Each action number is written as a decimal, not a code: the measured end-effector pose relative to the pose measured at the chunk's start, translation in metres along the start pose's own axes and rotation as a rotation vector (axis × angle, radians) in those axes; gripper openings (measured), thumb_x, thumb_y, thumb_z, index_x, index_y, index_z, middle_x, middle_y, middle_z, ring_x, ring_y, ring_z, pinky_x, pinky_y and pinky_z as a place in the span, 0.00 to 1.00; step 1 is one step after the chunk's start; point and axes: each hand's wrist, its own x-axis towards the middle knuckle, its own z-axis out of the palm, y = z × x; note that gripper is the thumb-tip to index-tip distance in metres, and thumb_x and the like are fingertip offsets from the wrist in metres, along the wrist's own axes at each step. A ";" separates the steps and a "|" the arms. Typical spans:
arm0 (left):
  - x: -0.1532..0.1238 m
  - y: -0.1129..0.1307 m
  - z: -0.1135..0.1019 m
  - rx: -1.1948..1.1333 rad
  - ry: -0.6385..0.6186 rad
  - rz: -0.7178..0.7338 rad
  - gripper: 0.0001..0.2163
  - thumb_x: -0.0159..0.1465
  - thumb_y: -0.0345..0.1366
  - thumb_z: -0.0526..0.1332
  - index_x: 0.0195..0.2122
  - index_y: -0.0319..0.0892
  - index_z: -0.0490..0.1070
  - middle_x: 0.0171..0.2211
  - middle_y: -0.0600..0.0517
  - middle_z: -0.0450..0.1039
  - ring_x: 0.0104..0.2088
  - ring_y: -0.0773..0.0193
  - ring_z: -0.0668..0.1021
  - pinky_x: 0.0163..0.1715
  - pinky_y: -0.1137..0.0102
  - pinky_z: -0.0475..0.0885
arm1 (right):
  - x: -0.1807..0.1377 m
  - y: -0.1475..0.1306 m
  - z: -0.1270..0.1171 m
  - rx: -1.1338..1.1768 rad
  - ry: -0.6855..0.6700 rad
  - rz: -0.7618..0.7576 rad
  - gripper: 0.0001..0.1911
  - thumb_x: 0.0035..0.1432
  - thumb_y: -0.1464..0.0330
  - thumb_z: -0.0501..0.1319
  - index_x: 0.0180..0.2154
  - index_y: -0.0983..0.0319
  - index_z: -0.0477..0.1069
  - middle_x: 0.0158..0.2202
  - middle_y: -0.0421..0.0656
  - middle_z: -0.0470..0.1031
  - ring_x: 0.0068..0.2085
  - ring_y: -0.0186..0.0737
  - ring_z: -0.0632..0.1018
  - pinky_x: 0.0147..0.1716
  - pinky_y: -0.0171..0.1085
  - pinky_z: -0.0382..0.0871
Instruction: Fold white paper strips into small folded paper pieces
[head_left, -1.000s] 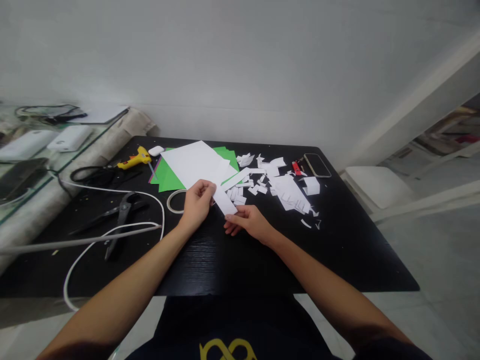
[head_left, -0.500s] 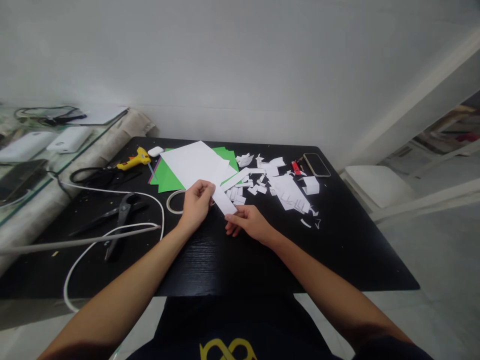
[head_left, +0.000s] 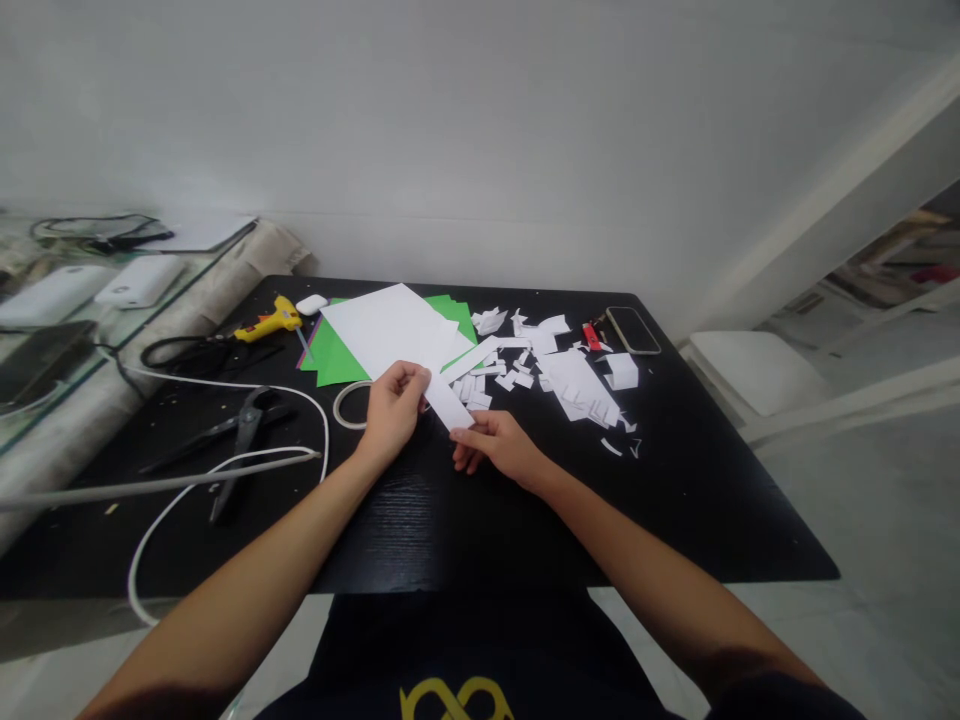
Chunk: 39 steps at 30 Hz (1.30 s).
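Both hands pinch one white paper strip just above the black table. My left hand grips its upper end between thumb and fingers. My right hand holds the lower end, fingers curled. Behind the strip lie white paper sheets on green paper. Several small white paper scraps spread to the right of the hands.
A yellow glue gun, black scissors, a white cable and a tape ring lie left. A phone, a red object and a folded white piece sit far right. A glass shelf stands left.
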 end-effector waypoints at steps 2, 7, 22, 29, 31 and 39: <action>0.000 0.000 0.000 0.000 -0.001 0.000 0.08 0.64 0.38 0.65 0.30 0.41 0.72 0.17 0.58 0.66 0.18 0.70 0.68 0.21 0.74 0.62 | 0.000 0.000 0.000 -0.003 -0.001 -0.001 0.22 0.50 0.54 0.74 0.32 0.65 0.73 0.24 0.42 0.79 0.23 0.36 0.80 0.21 0.31 0.73; 0.000 0.001 0.000 -0.002 0.001 -0.003 0.08 0.64 0.38 0.65 0.30 0.41 0.72 0.17 0.58 0.66 0.19 0.69 0.69 0.21 0.74 0.62 | 0.000 0.000 0.000 -0.004 0.007 -0.002 0.21 0.50 0.55 0.75 0.31 0.65 0.73 0.23 0.43 0.79 0.23 0.37 0.79 0.20 0.32 0.72; 0.003 -0.002 -0.001 -0.067 0.038 -0.067 0.06 0.61 0.36 0.64 0.29 0.42 0.72 0.18 0.57 0.70 0.18 0.70 0.70 0.22 0.74 0.66 | 0.002 -0.005 -0.006 0.089 0.266 -0.087 0.17 0.53 0.55 0.71 0.27 0.61 0.72 0.26 0.41 0.76 0.25 0.34 0.76 0.22 0.32 0.69; 0.001 0.000 0.001 -0.080 0.009 -0.080 0.05 0.59 0.34 0.64 0.26 0.42 0.72 0.18 0.56 0.68 0.18 0.69 0.70 0.20 0.74 0.65 | 0.003 -0.004 -0.007 0.137 0.363 -0.111 0.16 0.52 0.56 0.71 0.29 0.61 0.73 0.29 0.43 0.78 0.28 0.37 0.77 0.24 0.34 0.72; 0.000 0.003 0.001 -0.084 -0.033 -0.086 0.06 0.58 0.35 0.64 0.26 0.43 0.71 0.17 0.57 0.67 0.18 0.69 0.69 0.19 0.74 0.64 | 0.005 -0.003 -0.008 0.153 0.396 -0.124 0.16 0.53 0.55 0.70 0.31 0.61 0.73 0.32 0.44 0.79 0.30 0.39 0.79 0.26 0.35 0.73; -0.006 0.008 -0.001 -0.109 -0.366 -0.159 0.06 0.53 0.38 0.64 0.22 0.42 0.72 0.16 0.54 0.68 0.16 0.66 0.69 0.17 0.71 0.64 | 0.010 0.000 -0.018 0.176 0.461 -0.173 0.16 0.57 0.54 0.68 0.33 0.60 0.72 0.32 0.44 0.79 0.33 0.42 0.81 0.28 0.37 0.74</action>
